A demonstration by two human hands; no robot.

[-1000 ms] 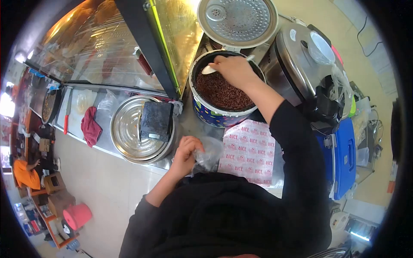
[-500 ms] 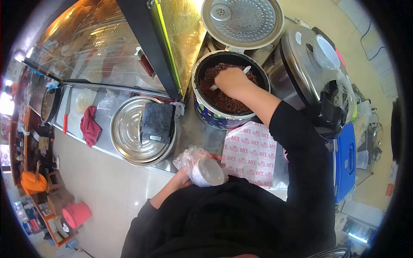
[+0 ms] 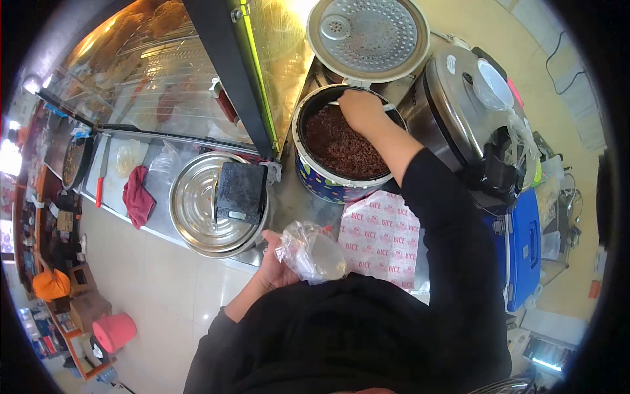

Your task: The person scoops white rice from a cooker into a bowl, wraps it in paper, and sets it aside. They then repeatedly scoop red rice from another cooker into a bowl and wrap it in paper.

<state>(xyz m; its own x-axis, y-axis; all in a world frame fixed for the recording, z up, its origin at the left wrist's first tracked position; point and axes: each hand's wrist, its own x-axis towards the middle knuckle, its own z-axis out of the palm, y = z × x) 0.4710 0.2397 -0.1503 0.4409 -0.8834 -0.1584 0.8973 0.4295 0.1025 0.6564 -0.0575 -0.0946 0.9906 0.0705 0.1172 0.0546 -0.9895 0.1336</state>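
My right hand [image 3: 361, 111] is closed over the far rim of a rice cooker [image 3: 338, 192], gripping what looks like a white rice paddle [image 3: 389, 107]. Only the ends of that paddle show beside the fingers. Dark red rice [image 3: 348, 148] fills the pot below the hand. Near my body, my left hand [image 3: 276, 266] is wrapped around a pale bowl [image 3: 328, 257] with a clear plastic bag [image 3: 298, 246] over or around it. The far fingers are partly hidden by the plastic. Printed paper [image 3: 380, 236] lies to the right of the bowl.
The cooker's open lid [image 3: 369, 36] stands behind the pot. A large steel cooker [image 3: 453, 98] is at the right, above a blue box [image 3: 525, 253]. On the left, a black scale [image 3: 241, 190] rests on a steel pot lid [image 3: 193, 203], below a glass display case [image 3: 157, 79].
My right hand has moved from down in the rice up to the pot's far rim, uncovering more rice. My left hand has turned the bowl slightly, and the plastic has shifted.
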